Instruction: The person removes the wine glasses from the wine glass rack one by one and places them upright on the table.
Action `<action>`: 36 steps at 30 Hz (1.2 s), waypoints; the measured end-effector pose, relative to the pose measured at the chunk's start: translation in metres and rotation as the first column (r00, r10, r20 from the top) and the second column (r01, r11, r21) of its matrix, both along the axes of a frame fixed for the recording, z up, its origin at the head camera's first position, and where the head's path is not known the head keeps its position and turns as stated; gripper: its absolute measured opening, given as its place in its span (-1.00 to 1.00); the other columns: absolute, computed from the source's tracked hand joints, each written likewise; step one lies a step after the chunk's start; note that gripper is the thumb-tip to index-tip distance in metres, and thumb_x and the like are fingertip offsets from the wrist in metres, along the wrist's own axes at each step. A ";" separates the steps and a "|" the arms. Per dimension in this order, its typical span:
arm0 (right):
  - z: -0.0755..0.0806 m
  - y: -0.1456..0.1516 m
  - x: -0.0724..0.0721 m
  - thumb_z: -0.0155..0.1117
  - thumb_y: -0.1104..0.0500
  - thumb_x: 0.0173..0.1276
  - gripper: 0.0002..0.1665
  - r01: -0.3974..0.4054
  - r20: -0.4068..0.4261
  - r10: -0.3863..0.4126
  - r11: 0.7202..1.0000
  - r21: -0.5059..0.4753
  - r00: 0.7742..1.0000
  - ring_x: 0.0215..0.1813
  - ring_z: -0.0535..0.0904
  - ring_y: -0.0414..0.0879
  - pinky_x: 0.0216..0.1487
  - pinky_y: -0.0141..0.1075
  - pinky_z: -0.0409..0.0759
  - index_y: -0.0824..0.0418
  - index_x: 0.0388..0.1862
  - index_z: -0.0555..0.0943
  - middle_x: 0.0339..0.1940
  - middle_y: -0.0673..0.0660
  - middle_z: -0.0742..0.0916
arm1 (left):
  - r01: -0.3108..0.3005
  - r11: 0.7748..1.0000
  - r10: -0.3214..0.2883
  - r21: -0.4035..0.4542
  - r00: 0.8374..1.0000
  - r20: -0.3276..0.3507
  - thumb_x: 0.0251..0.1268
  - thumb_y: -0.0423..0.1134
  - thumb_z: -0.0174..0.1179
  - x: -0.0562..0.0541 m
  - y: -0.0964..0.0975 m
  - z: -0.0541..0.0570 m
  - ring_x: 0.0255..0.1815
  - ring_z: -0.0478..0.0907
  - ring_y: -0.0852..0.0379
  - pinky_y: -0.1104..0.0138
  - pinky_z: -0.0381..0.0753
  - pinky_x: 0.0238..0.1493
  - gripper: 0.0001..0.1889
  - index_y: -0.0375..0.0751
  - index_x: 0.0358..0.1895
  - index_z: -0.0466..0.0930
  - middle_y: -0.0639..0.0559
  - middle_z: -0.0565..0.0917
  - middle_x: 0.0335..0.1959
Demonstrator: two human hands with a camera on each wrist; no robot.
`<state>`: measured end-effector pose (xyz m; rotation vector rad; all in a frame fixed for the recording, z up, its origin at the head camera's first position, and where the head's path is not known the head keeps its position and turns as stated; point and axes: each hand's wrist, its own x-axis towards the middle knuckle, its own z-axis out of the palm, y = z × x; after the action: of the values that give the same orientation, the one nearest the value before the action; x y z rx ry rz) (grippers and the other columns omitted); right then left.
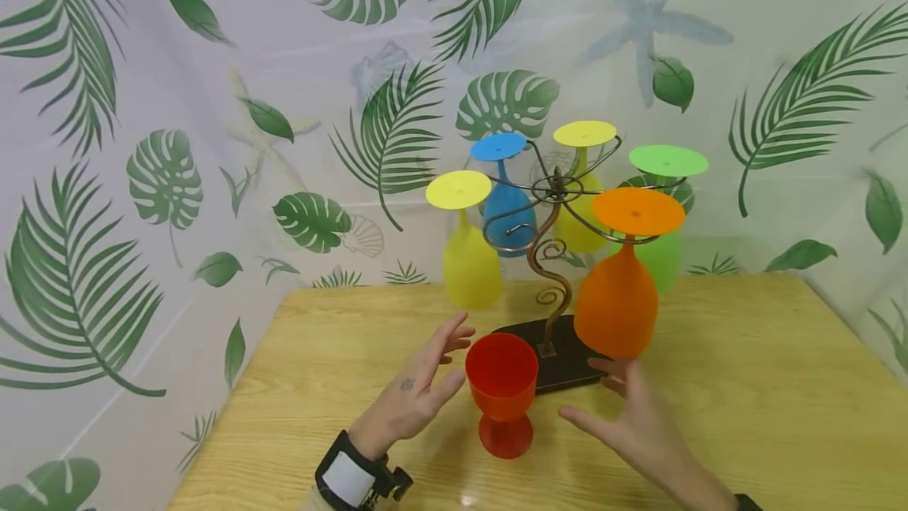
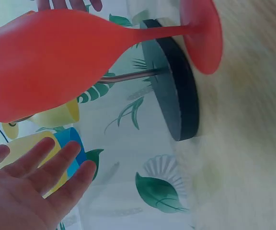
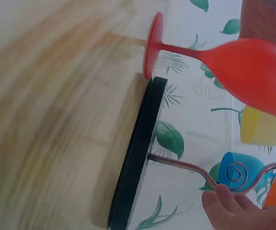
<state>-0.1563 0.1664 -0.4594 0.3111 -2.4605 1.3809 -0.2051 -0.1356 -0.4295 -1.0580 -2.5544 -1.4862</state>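
A red plastic wine glass [image 1: 502,400] stands upright on the wooden table, in front of a metal glass rack [image 1: 557,259]. To its left is my left hand [image 1: 418,397], fingers spread and relaxed, with a small gap to the cup. My right hand [image 1: 641,428] is on the other side, thumb apart from the fingers, just below the hanging orange glass [image 1: 619,302]; whether its fingertips touch that glass is hard to tell. Both wrist views show the red glass [image 2: 56,57] free of either hand, its foot [image 3: 152,45] on the tabletop near the rack's black base [image 3: 138,153].
From the rack's wire loops hang, upside down, a blue glass [image 1: 509,215], a yellow glass [image 1: 471,266] at the left, another yellow glass [image 1: 580,219] at the back and a green glass [image 1: 663,259]. A leaf-patterned wall covering [image 1: 213,101] stands behind the table [image 1: 284,416].
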 end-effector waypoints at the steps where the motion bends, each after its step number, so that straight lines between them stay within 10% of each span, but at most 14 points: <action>1: 0.001 0.002 -0.001 0.72 0.11 0.02 0.20 0.005 -0.006 -0.005 1.000 -0.011 1.000 0.18 0.55 -0.32 0.13 -0.30 0.68 0.20 0.52 0.18 0.36 0.16 0.53 | 0.000 1.000 0.000 0.001 1.000 -0.008 0.57 0.12 -0.06 -0.001 0.000 0.002 0.46 0.40 -0.13 -0.15 0.46 0.35 -0.32 0.17 0.63 -0.02 -0.01 0.40 0.50; 11: 0.015 0.025 -0.005 0.67 0.25 0.08 0.23 0.132 -0.061 -0.139 0.985 -0.108 0.988 0.12 0.39 -0.63 0.04 -0.77 0.43 0.28 0.54 0.02 0.35 0.19 0.46 | 0.038 0.999 -0.041 -0.024 0.994 -0.098 0.58 0.03 -0.03 -0.003 0.006 0.018 0.52 0.35 0.01 -0.04 0.43 0.44 -0.33 -0.06 0.63 0.05 0.04 0.37 0.54; 36: 0.041 0.029 -0.020 0.57 0.55 -0.03 0.35 0.059 -0.288 -0.105 0.985 -0.163 0.952 0.39 0.31 -0.47 0.29 -0.68 0.33 0.13 0.66 0.06 0.54 0.31 0.36 | 0.242 0.945 -0.270 -0.221 0.957 -0.104 0.47 0.47 -0.26 -0.019 0.072 0.087 0.62 0.09 0.22 0.08 0.18 0.60 -0.18 0.21 0.66 -0.04 0.28 0.10 0.65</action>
<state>-0.1765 0.1949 -0.4186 0.3479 -2.0898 1.3673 -0.2246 -0.0633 -0.3422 -1.5133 -2.6002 -1.1588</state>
